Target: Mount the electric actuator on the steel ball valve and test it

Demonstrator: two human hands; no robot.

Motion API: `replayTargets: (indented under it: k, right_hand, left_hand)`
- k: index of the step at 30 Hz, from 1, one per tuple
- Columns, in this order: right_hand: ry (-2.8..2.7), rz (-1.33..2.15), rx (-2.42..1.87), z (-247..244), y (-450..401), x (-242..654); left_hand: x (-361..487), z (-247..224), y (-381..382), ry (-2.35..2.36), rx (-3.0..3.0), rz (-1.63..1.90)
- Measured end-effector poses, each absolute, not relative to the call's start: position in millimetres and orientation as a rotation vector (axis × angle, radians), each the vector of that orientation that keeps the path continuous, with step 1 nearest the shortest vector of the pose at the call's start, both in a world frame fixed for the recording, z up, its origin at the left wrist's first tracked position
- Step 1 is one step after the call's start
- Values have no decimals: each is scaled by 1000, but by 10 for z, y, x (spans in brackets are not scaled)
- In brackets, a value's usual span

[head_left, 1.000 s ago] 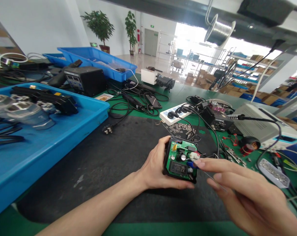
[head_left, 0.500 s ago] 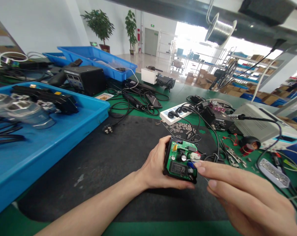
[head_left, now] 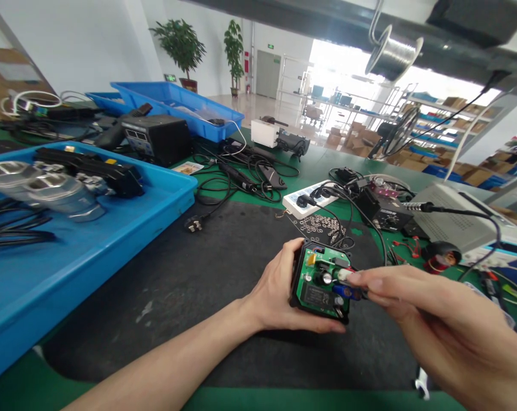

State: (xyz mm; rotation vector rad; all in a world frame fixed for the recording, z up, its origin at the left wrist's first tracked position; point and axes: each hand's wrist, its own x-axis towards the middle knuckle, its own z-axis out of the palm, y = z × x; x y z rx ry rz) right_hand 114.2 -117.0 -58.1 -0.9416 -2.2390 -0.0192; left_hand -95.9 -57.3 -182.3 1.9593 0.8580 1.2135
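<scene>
Wrapped round the edge of a black square housing (head_left: 298,274), my left hand (head_left: 275,288) holds it tilted up above a dark mat (head_left: 190,319). Inside the housing sits a green circuit board (head_left: 309,277) with a round capacitor, a black block and a blue component (head_left: 343,291). My right hand (head_left: 429,314) reaches in from the right, thumb and index finger pinched at the board's right edge. Its fingertips meet a white connector (head_left: 343,275) beside the blue component. Whatever lies between those fingertips is mostly hidden.
A blue tray (head_left: 156,211) with metal fittings stands left. Behind the housing are a white power strip (head_left: 303,200), small metal rings (head_left: 320,225) and cables. A soldering station (head_left: 389,214) and a grey instrument (head_left: 451,222) stand right. A wrench (head_left: 421,382) lies near the front.
My right hand has turned, its fingers have closed together, and its fingertips have moved up to the white connector. My left hand still holds the housing. The view has shifted slightly.
</scene>
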Motion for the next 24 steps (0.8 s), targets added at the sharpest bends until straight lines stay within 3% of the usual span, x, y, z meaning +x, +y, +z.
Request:
replayTargets:
  k: [12, 24]
  right_hand:
    - [-2310, -182, -1049, -660, -1328, 1213]
    - [-2214, 12, -928, -691, -1242, 1181]
  left_hand:
    - [-973, -1828, -588, 871, 1956, 1211]
    - [-959, -1811, -569, 823, 1962, 1209]
